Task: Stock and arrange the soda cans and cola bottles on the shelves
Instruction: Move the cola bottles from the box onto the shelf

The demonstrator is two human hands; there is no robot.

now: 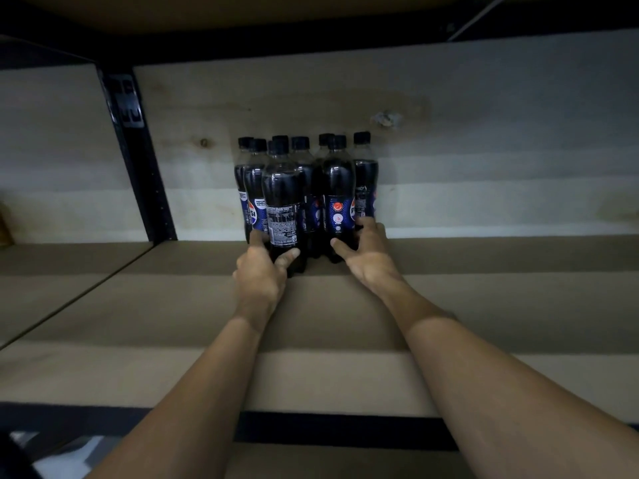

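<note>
Several dark cola bottles with black caps and blue labels stand in a tight cluster at the back of the wooden shelf (449, 305), against the pale rear wall. My left hand (261, 271) grips the base of the front left bottle (281, 202), thumb on its right side and a finger up its left. My right hand (366, 257) grips the base of the front right bottle (339, 198), thumb on the left, fingers wrapped round its right side beside the rightmost bottle (363, 178). No soda cans are in view.
A black metal upright (138, 160) divides this bay from the one on the left. The shelf above (311, 15) hangs low over the bottles. The shelf's dark front rail (345, 430) runs across below my forearms.
</note>
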